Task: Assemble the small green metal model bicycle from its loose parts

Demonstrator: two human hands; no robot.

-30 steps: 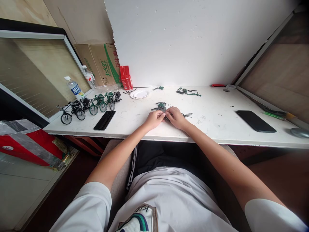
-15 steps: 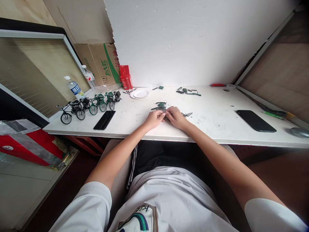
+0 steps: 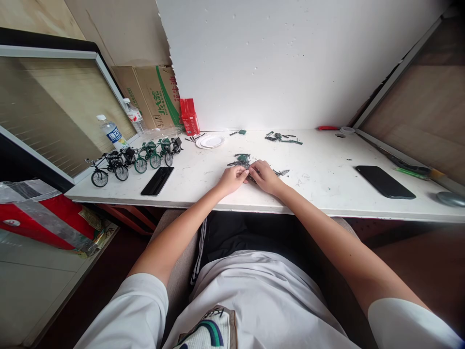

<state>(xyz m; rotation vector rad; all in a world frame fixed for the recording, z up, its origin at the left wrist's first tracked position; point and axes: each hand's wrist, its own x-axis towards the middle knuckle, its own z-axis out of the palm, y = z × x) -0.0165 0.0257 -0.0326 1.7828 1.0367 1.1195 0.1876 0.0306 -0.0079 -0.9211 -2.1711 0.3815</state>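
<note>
Both hands meet near the front middle of the white table [image 3: 196, 189]. My left hand [image 3: 232, 179] has its fingers pinched together, and my right hand [image 3: 265, 176] is closed against it, fingertips touching. What they pinch is too small and too covered to name. Just behind the fingers lie dark and green model bicycle parts [image 3: 241, 158], partly hidden by the hands. A small grey part [image 3: 283, 172] sticks out to the right of my right hand.
Assembled model bicycles [image 3: 145, 156] stand at the left, near a phone [image 3: 157, 181] and bottles [image 3: 112, 132]. White plates [image 3: 210, 141], a red box [image 3: 189, 117] and loose parts [image 3: 283, 138] lie further back. Another phone [image 3: 385, 182] is at the right.
</note>
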